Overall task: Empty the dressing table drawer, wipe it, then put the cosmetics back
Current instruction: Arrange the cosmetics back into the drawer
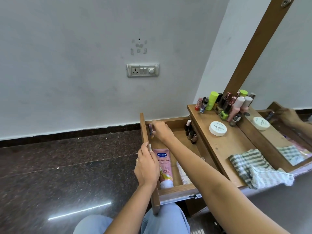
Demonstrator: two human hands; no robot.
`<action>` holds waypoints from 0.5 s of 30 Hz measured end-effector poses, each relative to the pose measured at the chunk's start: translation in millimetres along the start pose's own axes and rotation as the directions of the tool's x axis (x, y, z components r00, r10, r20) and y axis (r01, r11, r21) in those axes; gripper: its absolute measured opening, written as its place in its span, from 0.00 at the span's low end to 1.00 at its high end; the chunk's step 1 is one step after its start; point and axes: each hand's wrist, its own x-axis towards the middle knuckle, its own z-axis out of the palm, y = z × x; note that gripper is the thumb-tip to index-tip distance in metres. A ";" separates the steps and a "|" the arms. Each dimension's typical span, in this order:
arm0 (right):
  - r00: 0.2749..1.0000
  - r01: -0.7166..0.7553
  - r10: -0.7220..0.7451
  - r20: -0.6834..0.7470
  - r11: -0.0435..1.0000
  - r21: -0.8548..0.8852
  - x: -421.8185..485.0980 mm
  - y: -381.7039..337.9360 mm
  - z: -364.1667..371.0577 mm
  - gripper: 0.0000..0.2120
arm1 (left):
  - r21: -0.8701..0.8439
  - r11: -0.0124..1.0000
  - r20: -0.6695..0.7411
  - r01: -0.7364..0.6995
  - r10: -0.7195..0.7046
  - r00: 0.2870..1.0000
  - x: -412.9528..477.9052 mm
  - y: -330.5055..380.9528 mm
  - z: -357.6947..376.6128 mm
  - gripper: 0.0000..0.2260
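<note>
– Inside the pulled-out wooden drawer (177,190), what's happening?
– My right hand (162,130) pinches a small purplish item (151,130) at its far corner. My left hand (146,166) grips the drawer front, beside a flat-lying pink lotion tube (164,168).

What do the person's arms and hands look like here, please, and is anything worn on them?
Both forearms are bare, with no sleeves or watch in view. The left hand wears a thin gold-toned ring; the right hand shows no jewellery.
</note>
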 end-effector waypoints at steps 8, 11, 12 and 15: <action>0.997 0.003 0.001 -0.081 0.999 0.041 3.8 -3.2 10.9 0.05 | 0.002 1.000 -0.001 0.001 -0.001 1.000 0.3 -0.3 -0.2 0.17; 0.996 -0.012 0.016 -0.091 0.999 0.053 4.3 -3.6 11.9 0.06 | 0.002 1.000 0.000 0.003 -0.003 1.000 0.4 -0.6 0.2 0.17; 0.995 -0.014 0.019 -0.096 0.999 0.051 4.4 -3.4 12.6 0.07 | 0.000 1.000 0.001 0.004 -0.004 1.000 0.5 -0.5 0.2 0.17; 0.995 -0.021 0.026 -0.099 0.998 0.055 2.3 -2.7 12.8 0.09 | 0.002 1.000 -0.001 -0.002 0.002 1.000 0.1 0.0 0.0 0.17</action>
